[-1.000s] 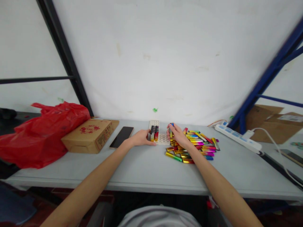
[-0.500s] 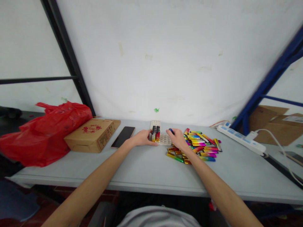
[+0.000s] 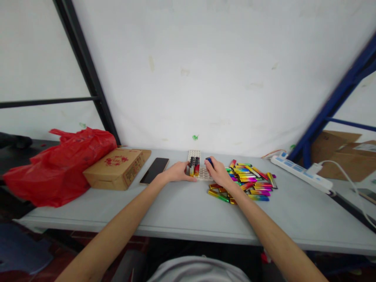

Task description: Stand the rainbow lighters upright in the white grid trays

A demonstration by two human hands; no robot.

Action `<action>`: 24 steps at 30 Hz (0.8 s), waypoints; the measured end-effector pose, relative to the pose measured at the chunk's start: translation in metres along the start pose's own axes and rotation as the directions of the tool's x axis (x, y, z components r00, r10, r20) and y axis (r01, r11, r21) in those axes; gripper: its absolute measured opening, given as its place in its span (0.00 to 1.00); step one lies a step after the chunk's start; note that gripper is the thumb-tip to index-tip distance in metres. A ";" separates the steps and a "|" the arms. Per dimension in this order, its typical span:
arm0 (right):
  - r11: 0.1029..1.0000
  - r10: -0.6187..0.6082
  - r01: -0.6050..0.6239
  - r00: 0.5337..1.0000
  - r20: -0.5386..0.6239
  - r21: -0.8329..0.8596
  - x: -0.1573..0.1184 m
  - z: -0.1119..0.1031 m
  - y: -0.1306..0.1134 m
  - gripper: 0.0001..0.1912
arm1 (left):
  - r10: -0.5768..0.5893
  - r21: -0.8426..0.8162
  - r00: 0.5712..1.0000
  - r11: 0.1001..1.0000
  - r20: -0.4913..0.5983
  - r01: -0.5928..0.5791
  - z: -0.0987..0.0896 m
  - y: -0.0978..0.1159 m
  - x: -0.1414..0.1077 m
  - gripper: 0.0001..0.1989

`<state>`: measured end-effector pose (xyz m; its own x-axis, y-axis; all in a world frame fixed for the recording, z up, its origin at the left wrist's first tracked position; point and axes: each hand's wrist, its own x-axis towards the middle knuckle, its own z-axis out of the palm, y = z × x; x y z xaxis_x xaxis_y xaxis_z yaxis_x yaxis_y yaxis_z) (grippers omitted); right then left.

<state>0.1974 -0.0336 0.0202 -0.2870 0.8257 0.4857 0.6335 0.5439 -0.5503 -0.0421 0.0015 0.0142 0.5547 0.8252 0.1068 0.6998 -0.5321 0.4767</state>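
Several lighters with black tops and shiny red and yellow bodies stand upright in rows on a white tray with round holes. My left hand is curled round the tray's left side, its thumb along the front edge and its fingers beside the standing lighters. Over the right part of the tray, my right hand is closed on a lighter; only its dark blue end shows above the fingers. Just right of that hand lies a loose pile of shiny multicoloured lighters, partly hidden by my wrist.
Left of the tray a dark phone lies flat, then a cardboard box and a red plastic bag. A white power strip with a plugged-in cable is at the right. The wall rises behind the table.
My right hand has shifted slightly left with the lighter, over the tray's holes. My left hand stays at the tray. The whole view has moved a little.
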 end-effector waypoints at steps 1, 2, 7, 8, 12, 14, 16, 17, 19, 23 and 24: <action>0.998 -0.057 0.057 0.998 0.000 -0.026 0.000 0.000 0.000 0.19 | -0.001 0.002 1.000 1.000 -0.002 0.001 0.000 0.000 0.000 0.39; 0.991 -0.119 0.119 0.993 -0.008 -0.062 0.000 -0.001 0.000 0.20 | -0.002 0.003 1.000 1.000 -0.004 0.002 0.000 0.000 0.000 0.39; 0.962 -0.197 0.199 0.980 0.029 -0.186 0.001 -0.002 0.001 0.25 | -0.002 0.013 1.000 1.000 -0.001 0.002 0.001 0.000 0.001 0.39; 0.969 -0.171 0.176 0.984 0.042 -0.175 0.001 -0.002 0.001 0.25 | -0.003 0.015 1.000 1.000 -0.001 0.003 0.001 0.000 0.001 0.39; 0.993 -0.077 0.079 0.997 0.030 -0.082 0.001 -0.002 0.001 0.25 | -0.017 0.024 1.000 1.000 -0.006 0.017 0.000 0.001 0.000 0.39; 0.998 -0.043 0.045 0.997 0.062 -0.032 0.000 -0.002 0.000 0.25 | -0.020 0.028 1.000 0.999 -0.002 0.020 -0.001 0.003 0.000 0.39; 1.000 -0.029 0.027 0.991 0.134 0.015 -0.001 -0.001 -0.001 0.24 | -0.021 0.028 1.000 0.999 0.003 0.021 -0.002 0.005 -0.001 0.38; 0.999 -0.030 0.025 0.985 0.169 0.035 -0.001 -0.001 -0.001 0.23 | -0.022 0.029 1.000 0.999 0.005 0.022 -0.002 0.006 -0.001 0.38; 0.998 -0.052 0.044 0.976 0.213 0.041 -0.001 -0.001 -0.002 0.20 | -0.026 0.038 1.000 0.999 0.004 0.026 -0.003 0.008 -0.002 0.38; 0.983 -0.130 0.154 0.967 0.221 -0.096 0.001 0.001 -0.004 0.18 | -0.020 0.042 1.000 0.999 0.004 0.020 -0.003 0.009 -0.002 0.38; 0.975 -0.144 0.177 0.964 0.223 -0.134 0.002 0.002 -0.005 0.17 | -0.016 0.042 1.000 0.999 0.002 0.016 -0.003 0.008 -0.002 0.38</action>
<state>0.1927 -0.0344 0.0222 -0.5283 0.7510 0.3960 0.6631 0.6563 -0.3601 -0.0388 -0.0036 0.0205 0.5444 0.8332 0.0973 0.7269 -0.5264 0.4410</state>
